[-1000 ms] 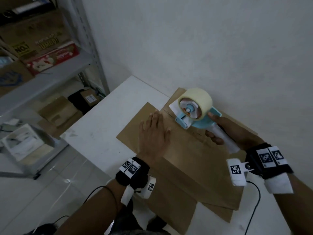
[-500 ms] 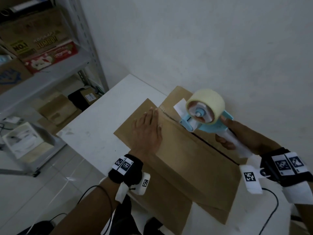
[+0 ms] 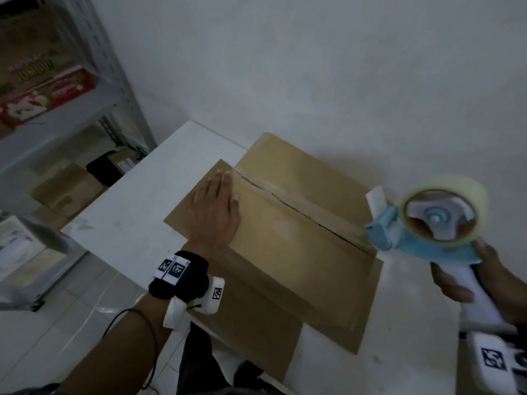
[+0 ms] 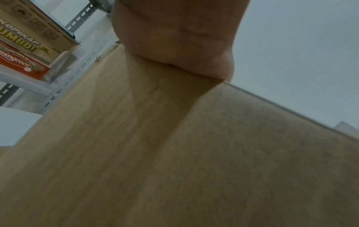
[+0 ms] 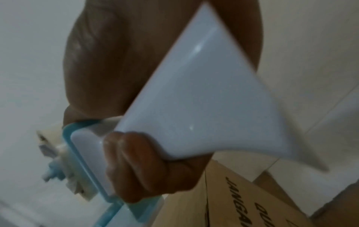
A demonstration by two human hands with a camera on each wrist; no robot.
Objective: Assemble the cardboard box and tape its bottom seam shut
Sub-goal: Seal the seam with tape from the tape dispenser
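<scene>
In the head view the cardboard box lies in the middle of the frame on a white table, its two brown flaps meeting along a dark seam that runs diagonally from the upper middle toward the right; a strip of tape covers the upper end of that seam, though how far down it reaches is hard to tell. The left hand rests flat on the left flap with fingers straight and together, fingertips at the far end of the seam, gripping nothing; the left wrist view shows the heel of that hand pressed on the cardboard. At the right of the head view the right hand is wrapped around the white handle of a tape dispenser, a blue-and-white tool carrying a roll of clear tape, held in the air just off the right end of the seam, apart from the box. The right wrist view shows the fingers curled tight around the handle, with a printed cardboard carton in the lower right of that frame. At the upper left of the head view a grey metal shelf holds a red carton and a brown carton lettered JUMBO, with more boxes on the lower level below them, and a plain white wall fills the upper right
</scene>
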